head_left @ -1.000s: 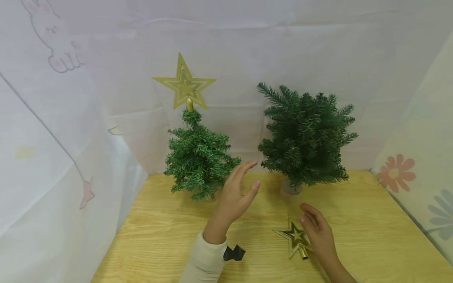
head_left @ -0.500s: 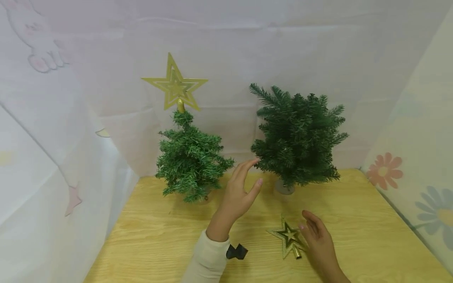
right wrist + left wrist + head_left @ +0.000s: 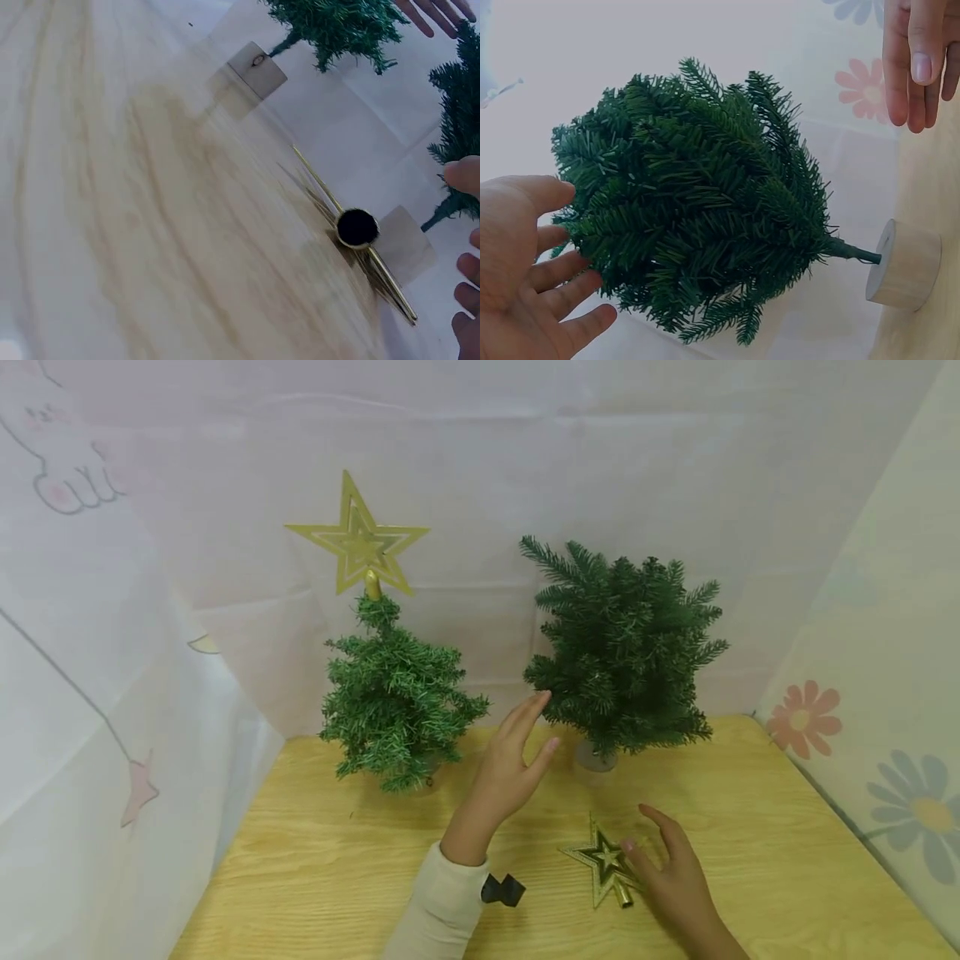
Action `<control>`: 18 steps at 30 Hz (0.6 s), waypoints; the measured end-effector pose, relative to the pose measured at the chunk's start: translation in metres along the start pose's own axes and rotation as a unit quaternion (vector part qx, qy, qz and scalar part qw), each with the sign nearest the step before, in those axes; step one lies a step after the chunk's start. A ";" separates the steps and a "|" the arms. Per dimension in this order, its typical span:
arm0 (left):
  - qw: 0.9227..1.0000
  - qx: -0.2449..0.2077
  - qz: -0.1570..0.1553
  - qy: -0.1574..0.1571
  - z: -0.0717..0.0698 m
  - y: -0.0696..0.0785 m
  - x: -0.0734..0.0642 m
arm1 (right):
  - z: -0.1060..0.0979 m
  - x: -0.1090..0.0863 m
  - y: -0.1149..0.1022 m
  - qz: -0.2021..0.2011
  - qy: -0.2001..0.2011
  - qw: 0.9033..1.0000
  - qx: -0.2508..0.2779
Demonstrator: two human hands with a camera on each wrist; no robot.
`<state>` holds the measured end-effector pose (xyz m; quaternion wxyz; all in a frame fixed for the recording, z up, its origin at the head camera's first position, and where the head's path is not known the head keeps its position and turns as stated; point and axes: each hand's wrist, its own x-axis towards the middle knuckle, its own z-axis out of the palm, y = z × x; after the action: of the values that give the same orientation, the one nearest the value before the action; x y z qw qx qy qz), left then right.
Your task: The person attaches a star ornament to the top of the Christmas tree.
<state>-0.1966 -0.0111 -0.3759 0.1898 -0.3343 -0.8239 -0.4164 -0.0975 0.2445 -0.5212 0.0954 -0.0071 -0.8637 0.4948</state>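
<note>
My left hand (image 3: 508, 766) is raised in front of the darker artificial Christmas tree (image 3: 626, 652), fingers extended toward its lower left branches. In the left wrist view its spread fingers (image 3: 566, 289) are right at the needles. A gold star tree topper (image 3: 606, 857) lies on the table, its hollow socket (image 3: 357, 228) facing the right wrist camera. My right hand (image 3: 675, 877) is beside it, holding nothing, with thumb and fingers apart and the thumb overlapping the star in the head view. A lighter green Christmas tree (image 3: 397, 706) wears another gold star (image 3: 362, 539) on top.
Both trees stand near the back of the wooden table (image 3: 322, 877), on round wooden bases such as this base (image 3: 905, 264). Behind them hangs a white cloth backdrop (image 3: 465, 468), which also closes off the left side. A flower-printed panel (image 3: 900, 652) stands at the right.
The view has turned slightly right, so everything sits further left. My right hand has opened wider between thumb and fingers beside the star. My left hand's fingers have come closer to the darker tree.
</note>
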 end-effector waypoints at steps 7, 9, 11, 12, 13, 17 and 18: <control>1.000 0.002 -0.008 -0.019 0.001 -0.004 0.000 | -0.004 0.004 0.002 -0.038 -0.016 0.999 -0.032; 1.000 0.002 -0.006 -0.020 0.001 -0.005 0.000 | -0.003 0.004 0.002 -0.045 -0.019 0.998 -0.038; 1.000 0.007 -0.001 -0.020 0.001 -0.005 0.000 | -0.002 0.003 0.003 -0.046 -0.027 0.998 -0.037; 1.000 0.009 0.002 -0.020 0.001 -0.005 -0.001 | -0.001 0.002 0.003 -0.045 -0.032 0.998 -0.037; 1.000 0.011 0.007 -0.019 0.001 -0.005 -0.001 | -0.001 0.001 0.004 -0.042 -0.038 0.998 -0.039; 1.000 0.015 0.016 -0.016 0.001 -0.004 -0.002 | 0.000 -0.002 0.006 -0.034 -0.054 0.997 -0.053; 1.000 0.015 0.016 -0.015 0.001 -0.003 -0.002 | 0.000 -0.002 0.007 -0.033 -0.056 0.996 -0.056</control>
<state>-0.1974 -0.0126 -0.3798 0.1885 -0.3506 -0.8275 -0.3959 -0.0962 0.2474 -0.5273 0.0621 0.0438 -0.8937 0.4421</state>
